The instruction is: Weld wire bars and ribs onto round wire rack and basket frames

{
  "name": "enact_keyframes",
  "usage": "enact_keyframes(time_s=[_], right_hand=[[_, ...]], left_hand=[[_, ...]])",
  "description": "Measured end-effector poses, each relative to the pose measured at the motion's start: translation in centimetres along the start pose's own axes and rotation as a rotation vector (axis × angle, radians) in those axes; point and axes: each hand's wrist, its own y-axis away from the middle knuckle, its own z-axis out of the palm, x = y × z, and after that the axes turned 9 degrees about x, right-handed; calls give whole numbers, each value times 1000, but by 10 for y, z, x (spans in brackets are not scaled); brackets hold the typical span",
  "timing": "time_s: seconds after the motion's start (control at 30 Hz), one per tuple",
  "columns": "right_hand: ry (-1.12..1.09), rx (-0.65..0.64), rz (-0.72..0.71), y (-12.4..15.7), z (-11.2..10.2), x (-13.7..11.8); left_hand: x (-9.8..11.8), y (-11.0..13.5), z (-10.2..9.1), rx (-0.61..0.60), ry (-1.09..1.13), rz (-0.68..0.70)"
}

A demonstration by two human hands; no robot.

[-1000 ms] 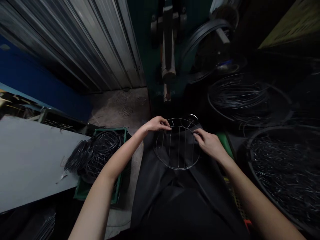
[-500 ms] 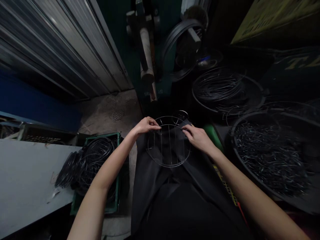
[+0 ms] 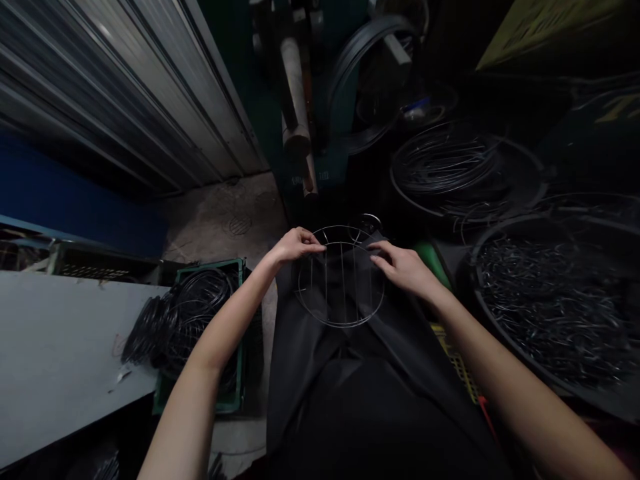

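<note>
Corrugated metal wall (image 3: 135,87) ahead on the left, dark-clothed lap (image 3: 350,400) below.
A tub (image 3: 481,297) of small metal pieces stands right, a green crate (image 3: 241,367) heaped with wire coils (image 3: 200,307) left; between them, over the lap, is a round wire rack (image 3: 343,280). The left hand (image 3: 294,246) pinches its far rim; the right hand's (image 3: 403,265) thumb and forefinger are parted beside it, contact unclear.

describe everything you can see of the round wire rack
The round wire rack looks like thin, shiny metal: a curved rim crossed by several straight, roughly parallel bars. It shows against dark clothing. The left hand pinches it at the far side; the right hand, fingers parted, is beside it, contact unclear.
</note>
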Motion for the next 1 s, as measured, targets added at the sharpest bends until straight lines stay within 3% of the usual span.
enact_keyframes(time_s=[0.33, 0.67, 1.0], right_hand=[[-166, -21, 112, 2, -16, 13], [-57, -126, 52, -12, -12, 1], [-251, -90, 148, -7, -4, 12]], left_hand=[[-4, -1, 2, 45, 4, -40], [-9, -1, 2, 57, 25, -32], [-8, -3, 0, 13, 53, -32]])
